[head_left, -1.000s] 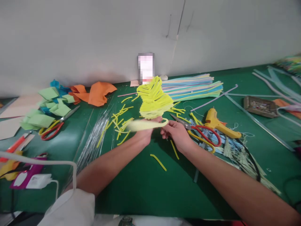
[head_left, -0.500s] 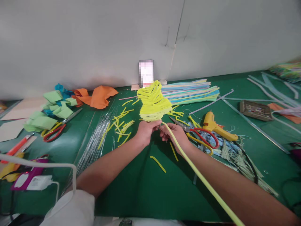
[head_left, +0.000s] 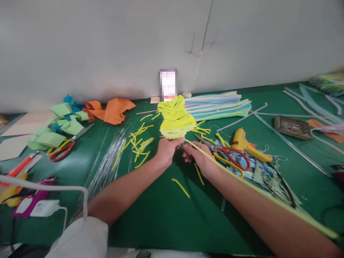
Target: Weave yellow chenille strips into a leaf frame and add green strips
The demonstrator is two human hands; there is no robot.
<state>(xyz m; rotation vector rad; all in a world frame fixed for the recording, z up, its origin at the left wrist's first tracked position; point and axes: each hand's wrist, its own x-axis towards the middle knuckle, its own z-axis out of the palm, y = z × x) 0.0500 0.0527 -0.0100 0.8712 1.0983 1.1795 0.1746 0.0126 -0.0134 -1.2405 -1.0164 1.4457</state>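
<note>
Pinching the near edge of the yellow layered piece (head_left: 177,120), the left hand (head_left: 166,151) has its fingers closed on it at the middle of the green counter (head_left: 150,225). Just beside it, the right hand (head_left: 200,154) has its fingers together on one end of a long pale yellow strip (head_left: 243,176), which runs across the right forearm toward the lower right; whether it touches the forearm I cannot tell. The far end of the piece reaches up in front of an upright phone (head_left: 168,84) with a blurred screen. Short yellow clippings (head_left: 143,145) lie left of the piece, and a bundle of pastel strips (head_left: 220,105) lies to its right. Near the right hand are red-and-yellow scissors (head_left: 237,154), with a yellow glue gun (head_left: 251,147) just beyond their handles. Farther right sits a small brown tray (head_left: 305,134) holding tiny items.
</note>
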